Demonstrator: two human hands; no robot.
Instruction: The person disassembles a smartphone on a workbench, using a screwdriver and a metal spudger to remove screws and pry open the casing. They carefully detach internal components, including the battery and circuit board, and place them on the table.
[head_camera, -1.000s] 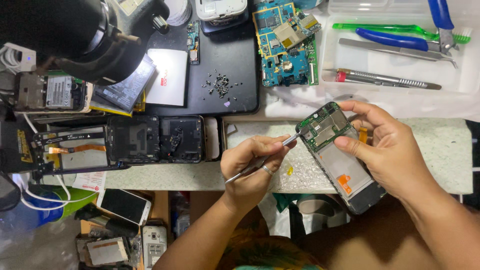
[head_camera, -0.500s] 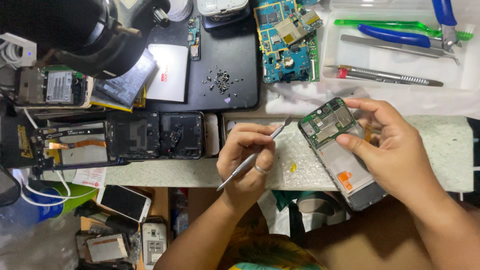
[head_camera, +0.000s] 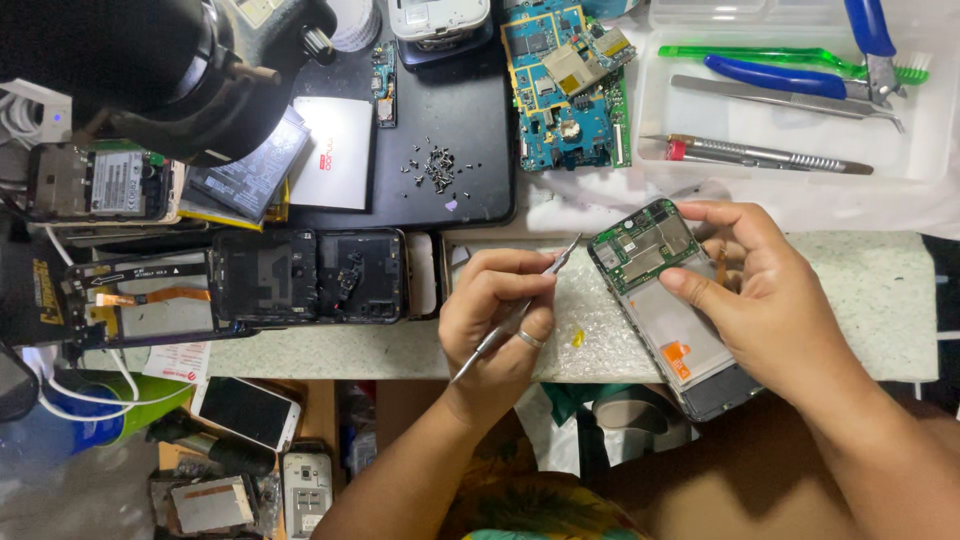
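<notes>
Over the speckled workbench (head_camera: 880, 300), near its front edge: opened phone (head_camera: 668, 305) with exposed green circuit board, lying tilted, being clasped along its right side by right hand (head_camera: 770, 300). Just left of it, left hand (head_camera: 497, 318) closed around thin metal pry tool (head_camera: 515, 312), tip pointing toward phone's top corner, not quite touching. Behind, on black mat (head_camera: 470, 160), loose screws (head_camera: 437, 168) lying scattered.

Pale speckled worktop (head_camera: 880, 300) under even light, perhaps grey floor (head_camera: 60, 500) below
</notes>
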